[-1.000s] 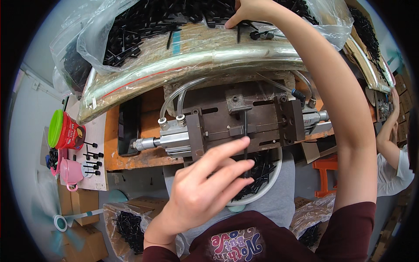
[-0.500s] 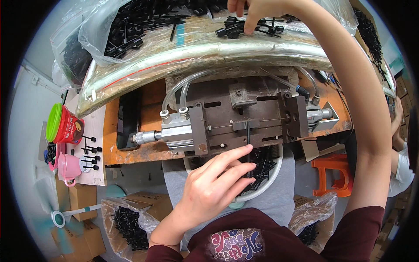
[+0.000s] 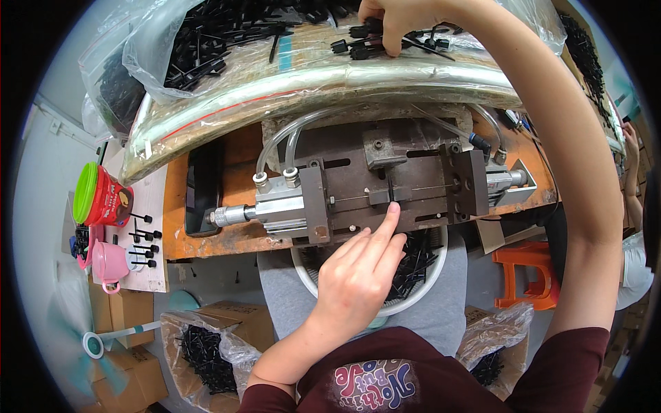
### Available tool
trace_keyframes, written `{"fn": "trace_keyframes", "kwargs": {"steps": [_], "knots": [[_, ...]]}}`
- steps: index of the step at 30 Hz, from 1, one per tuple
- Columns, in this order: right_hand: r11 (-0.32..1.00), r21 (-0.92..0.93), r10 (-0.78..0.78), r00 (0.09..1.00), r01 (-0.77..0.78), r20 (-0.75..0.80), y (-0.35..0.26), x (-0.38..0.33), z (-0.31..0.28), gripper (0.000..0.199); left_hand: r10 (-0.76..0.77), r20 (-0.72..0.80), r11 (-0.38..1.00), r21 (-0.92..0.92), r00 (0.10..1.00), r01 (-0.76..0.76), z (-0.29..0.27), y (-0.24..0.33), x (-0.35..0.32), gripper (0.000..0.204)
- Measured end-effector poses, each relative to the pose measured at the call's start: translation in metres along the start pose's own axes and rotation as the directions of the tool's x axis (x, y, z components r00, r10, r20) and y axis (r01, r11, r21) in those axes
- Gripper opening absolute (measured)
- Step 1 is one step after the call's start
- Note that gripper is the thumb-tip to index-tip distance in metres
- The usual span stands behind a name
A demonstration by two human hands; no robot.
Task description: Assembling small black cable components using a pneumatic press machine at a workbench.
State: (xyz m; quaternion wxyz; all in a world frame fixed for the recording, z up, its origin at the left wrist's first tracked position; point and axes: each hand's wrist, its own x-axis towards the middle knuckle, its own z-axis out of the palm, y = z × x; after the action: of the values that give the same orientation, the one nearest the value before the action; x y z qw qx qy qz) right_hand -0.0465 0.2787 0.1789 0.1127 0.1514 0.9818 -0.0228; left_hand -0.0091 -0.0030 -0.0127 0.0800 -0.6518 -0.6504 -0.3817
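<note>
The left hand (image 3: 354,279), index finger (image 3: 387,221) outstretched and visibly pinching nothing, touches a black rod (image 3: 391,188) at its fingertip, apparently seating it on the small block (image 3: 378,197), while the right hand (image 3: 387,19), grip unclear, covers black pieces (image 3: 365,51).

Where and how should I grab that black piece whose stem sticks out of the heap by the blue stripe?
I'd pinch the stem of that black piece close to its free end, coming from your near side. The stem looks thin and straight, points roughly toward you and pokes clear of the heap, while its far end sits among crowded pieces.
</note>
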Motion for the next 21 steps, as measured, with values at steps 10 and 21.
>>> {"fn": "trace_keyframes", "kwargs": {"steps": [10,21], "knots": [[0.995,-0.067,-0.082,0.983,0.072,-0.163,0.005,-0.015,0.006,0.043,-0.032,0.033,0.998,0.046,0.999,0.031,-0.002,0.000,0.013,0.027],[0.941,0.326,0.222,0.562,0.091,-0.797,-0.013,-0.084,0.039,0.025,-0.038,0.086,0.999,0.006,0.996,0.037,-0.012,0.001,0.016,0.028]]}}
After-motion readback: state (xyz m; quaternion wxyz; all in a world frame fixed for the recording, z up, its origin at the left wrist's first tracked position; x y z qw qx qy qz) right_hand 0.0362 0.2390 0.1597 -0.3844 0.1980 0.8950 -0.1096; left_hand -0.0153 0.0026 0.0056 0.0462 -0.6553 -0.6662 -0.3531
